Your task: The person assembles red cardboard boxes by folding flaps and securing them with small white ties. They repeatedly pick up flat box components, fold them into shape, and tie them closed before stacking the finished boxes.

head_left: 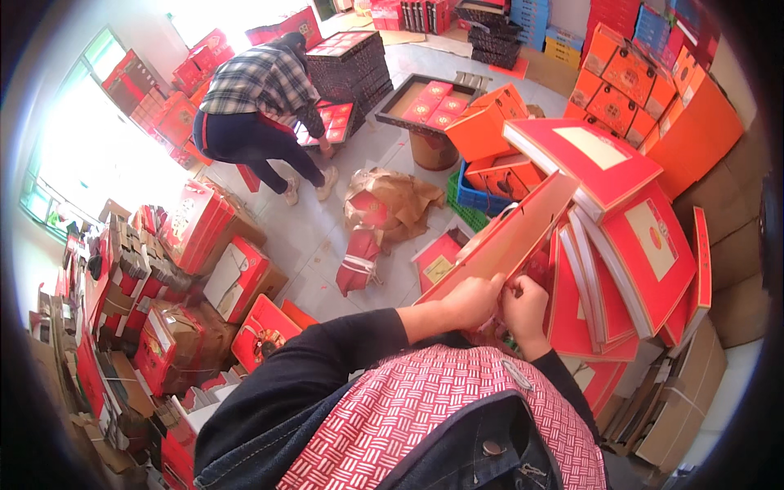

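A long red cardboard box (516, 233) with an orange-pink narrow side slants up and away in front of my body. My left hand (474, 300) is closed at its near end, the fingers curled over the edge. Right beside it, my right hand (525, 309) has its fingers pinched together at the same end; what they hold is hidden. Just to the right, red book-shaped boxes (608, 269) with cream labels lean and lie in a fanned pile. A larger red box (584, 163) rests on top of that pile.
Orange boxes (487, 122) sit on and around a blue crate (482, 196). Another person (257, 90) bends over a tray of red boxes (335, 122). Brown wrapping paper (396, 200) lies on the floor. Cartons (175, 347) crowd the left, and orange boxes (625, 86) are stacked far right.
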`<state>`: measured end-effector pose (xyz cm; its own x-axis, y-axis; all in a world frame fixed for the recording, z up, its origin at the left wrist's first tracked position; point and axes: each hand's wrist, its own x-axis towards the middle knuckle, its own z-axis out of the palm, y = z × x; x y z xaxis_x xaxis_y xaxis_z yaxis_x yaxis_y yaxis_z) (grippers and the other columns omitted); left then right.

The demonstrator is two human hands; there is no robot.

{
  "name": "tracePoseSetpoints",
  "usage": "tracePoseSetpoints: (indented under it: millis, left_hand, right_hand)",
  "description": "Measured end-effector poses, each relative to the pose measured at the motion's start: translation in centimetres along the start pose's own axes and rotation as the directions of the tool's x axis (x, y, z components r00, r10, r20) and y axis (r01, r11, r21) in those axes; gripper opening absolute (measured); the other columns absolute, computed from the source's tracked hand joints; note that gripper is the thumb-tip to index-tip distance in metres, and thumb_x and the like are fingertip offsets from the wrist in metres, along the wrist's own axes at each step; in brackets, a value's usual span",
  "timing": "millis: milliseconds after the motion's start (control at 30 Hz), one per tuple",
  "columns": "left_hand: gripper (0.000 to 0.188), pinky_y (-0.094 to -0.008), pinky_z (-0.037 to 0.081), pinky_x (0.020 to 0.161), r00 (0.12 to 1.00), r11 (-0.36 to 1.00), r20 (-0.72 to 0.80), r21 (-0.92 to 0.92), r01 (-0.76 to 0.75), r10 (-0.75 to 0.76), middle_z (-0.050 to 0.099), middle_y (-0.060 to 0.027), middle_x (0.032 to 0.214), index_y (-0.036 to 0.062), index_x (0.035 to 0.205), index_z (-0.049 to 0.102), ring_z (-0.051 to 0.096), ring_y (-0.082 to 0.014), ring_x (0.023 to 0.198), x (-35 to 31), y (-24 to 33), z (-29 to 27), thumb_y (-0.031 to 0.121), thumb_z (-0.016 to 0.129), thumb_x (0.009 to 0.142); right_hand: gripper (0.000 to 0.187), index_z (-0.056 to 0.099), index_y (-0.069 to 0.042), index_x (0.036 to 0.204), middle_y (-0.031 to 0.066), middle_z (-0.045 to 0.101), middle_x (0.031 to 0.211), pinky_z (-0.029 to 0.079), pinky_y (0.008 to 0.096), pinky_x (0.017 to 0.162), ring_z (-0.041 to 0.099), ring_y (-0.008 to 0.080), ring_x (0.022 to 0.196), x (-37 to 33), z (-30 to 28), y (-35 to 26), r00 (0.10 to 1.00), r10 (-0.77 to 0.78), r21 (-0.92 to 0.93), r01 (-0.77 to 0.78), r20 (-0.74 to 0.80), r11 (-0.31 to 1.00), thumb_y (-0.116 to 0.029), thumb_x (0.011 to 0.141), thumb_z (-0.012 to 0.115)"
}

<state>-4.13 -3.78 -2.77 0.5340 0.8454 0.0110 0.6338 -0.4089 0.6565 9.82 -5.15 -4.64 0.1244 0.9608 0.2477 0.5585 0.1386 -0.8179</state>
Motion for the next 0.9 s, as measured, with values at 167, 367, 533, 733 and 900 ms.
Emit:
tracePoseSetpoints:
  millis: [167,367,533,733,900]
  left_hand:
    - [0.028,-0.0467,0.046,0.049,1.0,0.999,0.022,0.05,-0.015,0.014,0.058,-0.0233,0.068,-0.001,0.099,0.046,0.059,-0.0382,0.06,0.5,-0.6,1.1,0.01,0.054,0.074]
    - [0.027,-0.0481,0.046,0.051,1.0,0.999,0.018,0.036,0.009,-0.01,0.057,-0.0243,0.065,-0.001,0.102,0.045,0.059,-0.0397,0.06,-0.6,0.9,0.1,0.005,0.048,0.076]
    - [0.027,-0.0473,0.046,0.053,0.996,0.996,0.019,0.035,-0.087,0.086,0.057,-0.0237,0.063,-0.0008,0.096,0.043,0.058,-0.04,0.06,-0.4,0.7,0.4,0.008,0.055,0.073]
    - [0.016,-0.0493,0.044,0.057,0.996,0.991,-0.093,-0.136,-0.019,0.007,0.056,-0.026,0.068,0.0006,0.092,0.047,0.056,-0.0436,0.066,-0.1,-1.1,-0.1,0.008,0.049,0.078]
    - [0.018,-0.0483,0.043,0.061,0.994,0.967,-0.087,-0.249,0.05,-0.073,0.055,-0.0274,0.071,0.0012,0.096,0.048,0.056,-0.0434,0.071,-0.2,-1.5,-0.2,0.008,0.049,0.078]
  right_hand:
    - [0.011,0.059,0.005,0.072,0.0148,0.059,0.059,0.044,0.0315,0.052,0.057,0.0153,0.055,0.0,-0.7,-0.1,0.996,0.086,-0.008,-0.086,0.024,0.996,-0.006,0.074,0.061]
    - [0.011,0.062,0.002,0.067,0.0205,0.059,0.064,0.047,0.0371,0.056,0.062,0.0289,0.059,0.5,-1.3,-1.5,0.902,0.392,0.114,-0.415,0.18,0.903,-0.009,0.067,0.06]
    - [0.007,0.059,0.001,0.07,0.0164,0.058,0.061,0.044,0.0324,0.048,0.058,0.0228,0.05,-0.6,-0.5,-0.1,1.0,-0.009,-0.105,0.008,-0.01,0.994,-0.003,0.068,0.064]
    - [0.005,0.06,0.004,0.075,0.0077,0.061,0.064,0.047,0.0246,0.047,0.058,0.0128,0.052,-0.8,-0.1,0.4,0.826,0.501,0.552,-0.551,0.257,0.625,0.0,0.077,0.059]
    - [0.006,0.061,0.004,0.081,0.0074,0.063,0.068,0.048,0.0224,0.05,0.06,0.0104,0.056,-0.9,-0.4,0.2,0.912,0.388,0.41,-0.406,0.131,0.817,0.0,0.077,0.06]
